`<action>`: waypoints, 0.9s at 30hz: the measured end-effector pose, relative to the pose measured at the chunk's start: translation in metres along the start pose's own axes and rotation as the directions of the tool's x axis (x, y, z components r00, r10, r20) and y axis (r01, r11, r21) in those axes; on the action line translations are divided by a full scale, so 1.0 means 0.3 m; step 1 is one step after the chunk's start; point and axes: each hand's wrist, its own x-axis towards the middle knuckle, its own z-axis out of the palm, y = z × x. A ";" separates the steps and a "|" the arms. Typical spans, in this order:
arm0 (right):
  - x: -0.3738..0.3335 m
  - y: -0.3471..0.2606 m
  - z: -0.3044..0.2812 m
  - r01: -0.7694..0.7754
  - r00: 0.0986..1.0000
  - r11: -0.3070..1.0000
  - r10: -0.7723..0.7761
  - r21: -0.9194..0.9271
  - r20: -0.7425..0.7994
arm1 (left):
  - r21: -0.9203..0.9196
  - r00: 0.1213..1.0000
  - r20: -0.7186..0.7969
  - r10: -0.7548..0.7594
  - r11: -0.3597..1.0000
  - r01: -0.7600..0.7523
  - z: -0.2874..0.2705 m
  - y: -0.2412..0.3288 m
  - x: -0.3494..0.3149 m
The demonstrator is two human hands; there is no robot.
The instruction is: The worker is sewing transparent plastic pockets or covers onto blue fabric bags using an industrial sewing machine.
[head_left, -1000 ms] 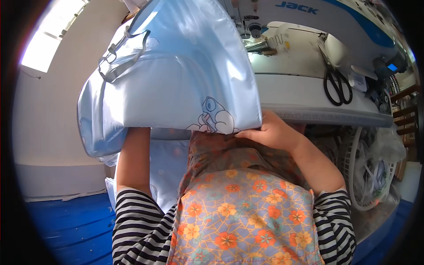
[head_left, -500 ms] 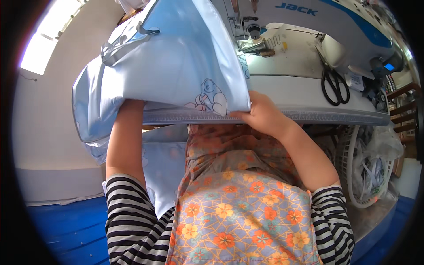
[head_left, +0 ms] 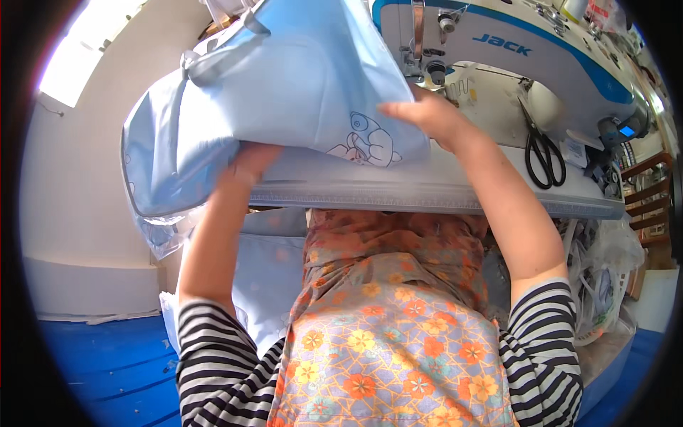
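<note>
A light blue fabric piece with a line-drawn cartoon print and dark piping lies over the left side of the sewing table. Grey straps loop across its upper left part. My right hand pinches its right edge, thumb on top and fingers behind, just below the needle area of the sewing machine. Under the fabric's near edge reaches my left hand, slightly blurred, its fingers hidden by the cloth.
Black-handled scissors lie on the table at the right. A clear ruler strip runs along the front edge. More light blue fabric hangs below the table. At the right stands a basket with plastic bags.
My right hand has moved up and away from the front edge, lifting the fabric's right edge toward the machine. My left hand has shifted slightly right and up under the cloth.
</note>
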 end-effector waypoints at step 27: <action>-0.496 0.330 0.116 0.635 0.767 0.741 -0.573 -0.217 0.289 | -0.878 0.743 0.262 -0.616 -0.471 -0.081 0.118 -0.459 -0.089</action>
